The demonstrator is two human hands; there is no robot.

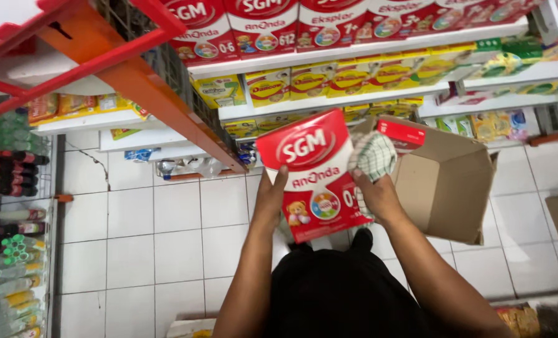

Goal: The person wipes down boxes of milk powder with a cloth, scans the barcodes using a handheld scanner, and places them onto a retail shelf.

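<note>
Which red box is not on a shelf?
The big red box held between the left hand and right hand; the other red boxes sit on the top shelf.

A flat red box (313, 175) with a white oval emblem and a small bear picture is held up at the centre, tilted, the left hand (271, 197) on its left edge. Just right of it an open brown carton (445, 181) lies on its side on the floor, a second red box (401, 133) showing at its mouth. Along the top shelf stands a row of red boxes (263, 25) of the same kind. The shelf below carries yellow boxes (348, 78), with green-and-yellow packs (510, 53) further right. At far left, orange packets (60, 105) sit on a low shelf.
</note>
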